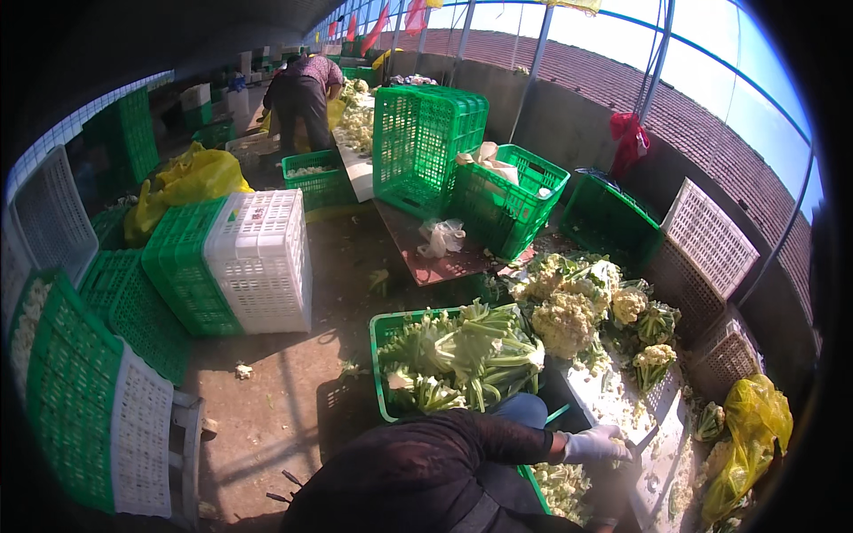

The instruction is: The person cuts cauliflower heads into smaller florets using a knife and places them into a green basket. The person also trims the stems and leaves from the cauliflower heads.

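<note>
My left hand (pixel 596 445), in a white glove, reaches over the near edge of a white work board (pixel 656 480) strewn with cauliflower crumbs. A pale bit shows at its fingertips, but whether it is gripped is unclear. Only a blurred part of my right hand (pixel 603 524) shows at the bottom edge; its fingers are hidden. Below my left arm, a green crate (pixel 533 490) contains cauliflower florets (pixel 560 490). Whole cauliflower heads (pixel 563 323) are heaped at the board's far end, and one trimmed head (pixel 653 365) lies nearer. Beside my knee, another green crate (pixel 376 360) is piled with leaves and stalks (pixel 473 356).
A yellow mesh bag (pixel 756 440) lies right of the board. Green-and-white crates (pixel 260 260) are stacked on the left, with more crates (pixel 86 400) nearer. Upright green crates (pixel 426 146) stand ahead beside a low wall (pixel 573 113). Another person (pixel 303 100) bends over farther back.
</note>
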Available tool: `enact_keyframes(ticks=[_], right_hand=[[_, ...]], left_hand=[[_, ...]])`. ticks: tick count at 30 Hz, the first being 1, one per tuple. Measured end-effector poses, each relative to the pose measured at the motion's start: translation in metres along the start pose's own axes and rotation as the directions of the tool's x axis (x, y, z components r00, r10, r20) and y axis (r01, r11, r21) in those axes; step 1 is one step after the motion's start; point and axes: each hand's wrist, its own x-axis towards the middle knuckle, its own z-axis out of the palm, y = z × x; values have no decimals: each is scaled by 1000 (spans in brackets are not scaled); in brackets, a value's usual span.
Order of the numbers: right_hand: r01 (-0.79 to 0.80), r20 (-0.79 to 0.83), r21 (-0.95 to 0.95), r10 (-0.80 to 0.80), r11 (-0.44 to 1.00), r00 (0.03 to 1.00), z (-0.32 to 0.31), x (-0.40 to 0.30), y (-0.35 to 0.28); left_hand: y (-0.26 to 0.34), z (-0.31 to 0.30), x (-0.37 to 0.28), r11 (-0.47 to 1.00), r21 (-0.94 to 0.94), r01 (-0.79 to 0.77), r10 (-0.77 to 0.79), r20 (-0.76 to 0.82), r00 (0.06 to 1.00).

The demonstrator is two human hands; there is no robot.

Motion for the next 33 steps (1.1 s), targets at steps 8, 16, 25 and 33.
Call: enact_keyframes(ticks=[8,16,25,33], right_hand=[[51,-45,-305,-68,951,997,63,-70,-132],[-451,78,104,445,886,892,33,-113,-67],[16,40,-338,-3,941,999,0,-17,-24],[-286,73,162,277,944,958,0,54,-14]], left_hand=[[-41,-16,36,754,-657,-17,13,-10,1000],[-61,-18,37,678,-735,-5,12,4,1000],[-100,-6,77,897,-439,-49,31,-48,998],[-46,-27,121,853,-512,107,-108,28,994]])
